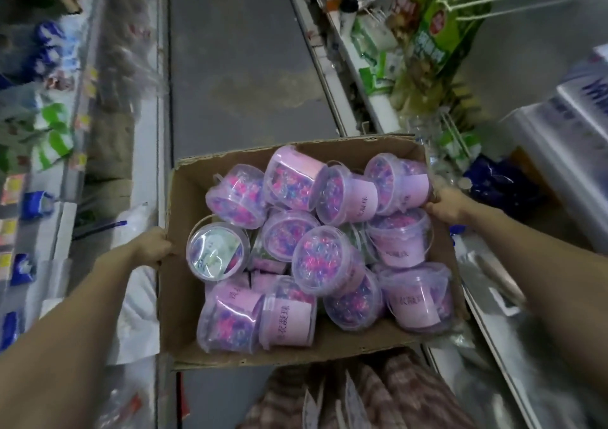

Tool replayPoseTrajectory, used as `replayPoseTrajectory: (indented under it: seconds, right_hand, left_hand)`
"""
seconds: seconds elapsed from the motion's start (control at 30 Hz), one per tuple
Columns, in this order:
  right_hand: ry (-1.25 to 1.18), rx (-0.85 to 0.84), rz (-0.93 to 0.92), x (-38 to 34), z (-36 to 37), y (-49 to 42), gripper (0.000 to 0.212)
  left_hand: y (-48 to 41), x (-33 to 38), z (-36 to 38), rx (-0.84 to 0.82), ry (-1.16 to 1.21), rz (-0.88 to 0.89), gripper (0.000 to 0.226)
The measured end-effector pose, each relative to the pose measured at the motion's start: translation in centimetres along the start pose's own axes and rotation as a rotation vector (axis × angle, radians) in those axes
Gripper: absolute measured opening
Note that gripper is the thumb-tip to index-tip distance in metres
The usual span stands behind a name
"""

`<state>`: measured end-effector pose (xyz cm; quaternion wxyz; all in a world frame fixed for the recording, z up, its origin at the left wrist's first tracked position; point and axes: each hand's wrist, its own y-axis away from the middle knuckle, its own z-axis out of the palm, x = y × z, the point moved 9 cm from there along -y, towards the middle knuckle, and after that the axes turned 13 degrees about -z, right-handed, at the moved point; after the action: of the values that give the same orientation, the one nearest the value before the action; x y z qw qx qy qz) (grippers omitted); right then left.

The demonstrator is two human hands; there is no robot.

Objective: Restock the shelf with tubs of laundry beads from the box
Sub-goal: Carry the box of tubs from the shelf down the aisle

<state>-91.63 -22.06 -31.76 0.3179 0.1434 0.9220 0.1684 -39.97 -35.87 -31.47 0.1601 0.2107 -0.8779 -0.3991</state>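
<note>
An open cardboard box (184, 297) hangs in front of me above the aisle floor, carried between both hands. It is filled with several clear plastic tubs of pink and purple laundry beads (324, 259), lying jumbled on their sides and upright, most with a pale pink label. My left hand (149, 247) grips the box's left wall, fingers curled under its edge. My right hand (444, 206) grips the right wall near the far corner, fingertips hidden behind the cardboard.
A grey aisle floor (237, 66) runs ahead between two shelf units. The left shelf (65, 152) holds packets and price tags. The right shelf (388, 76) carries green bags, bottles and white packs. A checked garment (378, 399) shows below the box.
</note>
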Motion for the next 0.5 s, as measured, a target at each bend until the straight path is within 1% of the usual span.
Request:
replayPoseTrajectory:
  seconds: [0.13,0.27,0.3,0.4,0.5]
  right_hand:
    - [-0.024,0.087,0.082,3.1,-1.6,2.6,0.038]
    - [-0.074,0.135,0.239,5.7,-1.4,6.2,0.035]
    - [-0.09,0.152,0.268,6.0,-1.2,7.2,0.035]
    - [-0.136,0.218,0.366,6.3,0.5,10.9,0.032]
    - [-0.136,0.292,0.417,5.5,2.8,15.2,0.033]
  left_hand:
    - [-0.3,4.7,0.5,0.011,-0.037,0.093,0.009]
    - [0.4,9.2,1.0,-0.025,-0.131,0.177,0.023]
    - [0.3,10.1,1.2,-0.038,-0.155,0.196,0.023]
    - [-0.8,12.4,1.4,-0.056,-0.219,0.263,0.013]
    - [-2.0,13.6,1.9,-0.081,-0.326,0.348,0.013]
